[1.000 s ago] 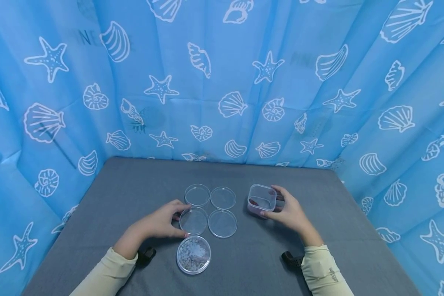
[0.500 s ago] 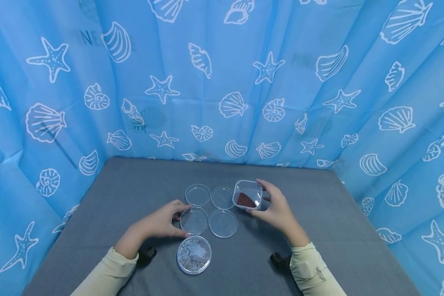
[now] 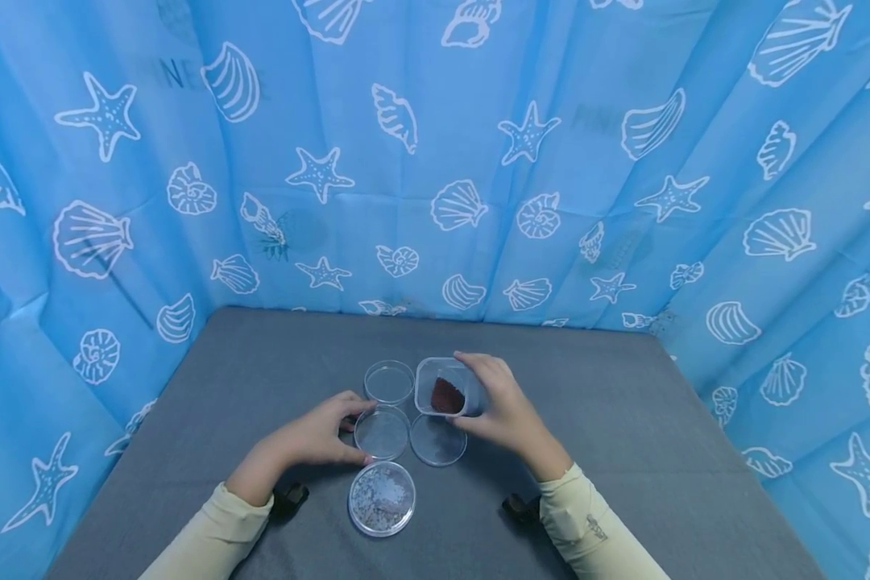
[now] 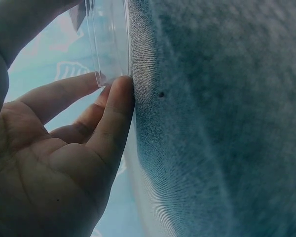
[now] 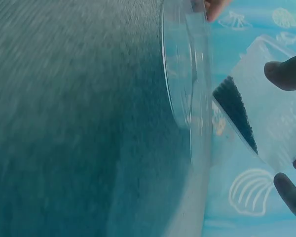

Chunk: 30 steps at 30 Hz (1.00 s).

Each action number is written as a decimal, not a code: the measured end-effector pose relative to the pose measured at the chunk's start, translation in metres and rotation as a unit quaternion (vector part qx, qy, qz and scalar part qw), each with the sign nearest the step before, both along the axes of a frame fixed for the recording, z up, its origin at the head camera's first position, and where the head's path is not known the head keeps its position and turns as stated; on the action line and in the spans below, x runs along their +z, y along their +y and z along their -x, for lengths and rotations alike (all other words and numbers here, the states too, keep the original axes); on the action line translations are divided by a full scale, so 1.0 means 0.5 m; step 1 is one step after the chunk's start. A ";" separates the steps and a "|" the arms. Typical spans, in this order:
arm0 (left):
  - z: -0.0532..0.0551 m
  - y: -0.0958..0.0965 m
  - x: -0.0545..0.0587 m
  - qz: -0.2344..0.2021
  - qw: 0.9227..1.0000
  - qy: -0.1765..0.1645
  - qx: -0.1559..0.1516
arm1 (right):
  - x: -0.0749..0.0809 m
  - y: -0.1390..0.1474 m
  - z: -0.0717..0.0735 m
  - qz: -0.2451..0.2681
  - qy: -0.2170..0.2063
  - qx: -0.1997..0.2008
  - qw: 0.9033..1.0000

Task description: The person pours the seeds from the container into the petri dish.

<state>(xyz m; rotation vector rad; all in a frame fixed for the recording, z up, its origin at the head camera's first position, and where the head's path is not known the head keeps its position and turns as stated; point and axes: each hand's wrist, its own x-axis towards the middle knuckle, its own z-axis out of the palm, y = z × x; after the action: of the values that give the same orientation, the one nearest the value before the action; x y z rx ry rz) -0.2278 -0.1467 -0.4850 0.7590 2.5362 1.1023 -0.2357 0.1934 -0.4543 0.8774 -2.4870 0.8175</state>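
Observation:
With thumb and fingers, my right hand [image 3: 500,403] grips a clear square plastic tub [image 3: 424,387] that holds reddish-brown powder [image 3: 446,396]. The tub is tilted and raised over the right-hand dishes; the right wrist view shows the powder [image 5: 235,109] heaped along its lower side. My left hand [image 3: 319,432] holds a clear petri dish [image 3: 381,435] by its rim, thumb at the near side and fingers at the far side. In the left wrist view, fingertips [image 4: 121,89] meet that dish's edge [image 4: 108,44]. The back right dish is hidden behind the tub.
Another clear petri dish [image 3: 389,382] lies at the back left, and one more dish [image 3: 438,443] at the front right. Nearest me sits a round dish with whitish flakes [image 3: 381,499]. A grey cloth covers the table [image 3: 275,346]; a blue shell-print curtain [image 3: 406,201] surrounds it.
My right hand has lifted the tub and carried it left from beside the dishes to over them, tilting it so the powder has slid to one side. My left hand stays put.

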 end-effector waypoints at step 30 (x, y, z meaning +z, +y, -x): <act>0.002 0.003 0.005 0.013 1.000 0.009 -0.004 | 0.015 -0.103 -0.019 -0.180 0.116 0.076 0.974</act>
<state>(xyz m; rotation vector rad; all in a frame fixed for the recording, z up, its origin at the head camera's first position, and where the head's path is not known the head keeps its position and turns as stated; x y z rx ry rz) -0.2290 -0.1451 -0.4826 0.7747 2.5552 1.0637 -0.2262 0.1419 -0.4466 1.2206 -2.4166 0.2843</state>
